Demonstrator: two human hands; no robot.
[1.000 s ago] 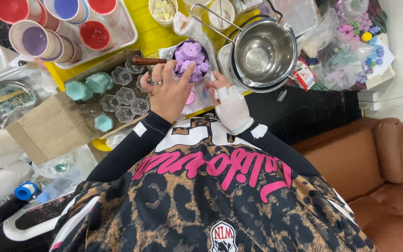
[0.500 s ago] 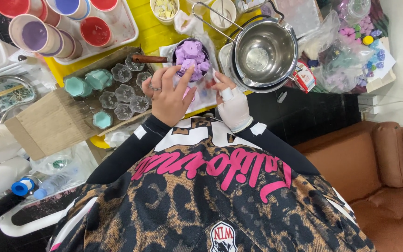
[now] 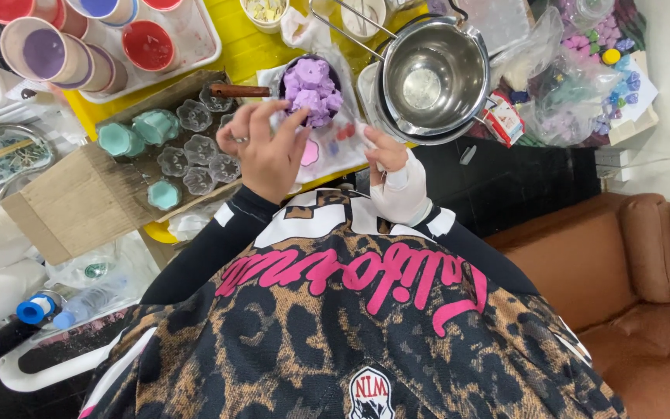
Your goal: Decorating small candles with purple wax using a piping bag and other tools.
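1. Off to the left of the left hand (image 3: 267,151), a piece of cardboard (image 3: 79,198) on the yellow surface (image 3: 242,50) carries small clear flower-shaped moulds (image 3: 195,116); a few are filled teal (image 3: 157,124). Further up-left is a white tray (image 3: 203,39) of paint-stained cups, red and purple.
2. The left hand hovers with fingers spread and bent, fingertips touching the lavender chunks (image 3: 312,89) heaped in a small pan with a brown handle (image 3: 240,91). It looks like it's pinching or pressing a chunk, but I can't tell if it's actually gripping one.
3. Just below the pan, between both hands, there's a white cloth or sheet (image 3: 335,147) with a pink flower piece (image 3: 309,154).
4. The right hand (image 3: 388,155), wrist wrapped in white, is curled, fingertips resting on that sheet. Whether it's pinching anything I can't see.
5. Right above the right hand sits an empty steel pot (image 3: 432,77), then plastic bags (image 3: 560,85) of coloured bits.
6. Risk-wise, I reckon that pile's heaped over the rim, so a nudge could tip chunks onto the sheet, or a sleeve could knock over the moulds.
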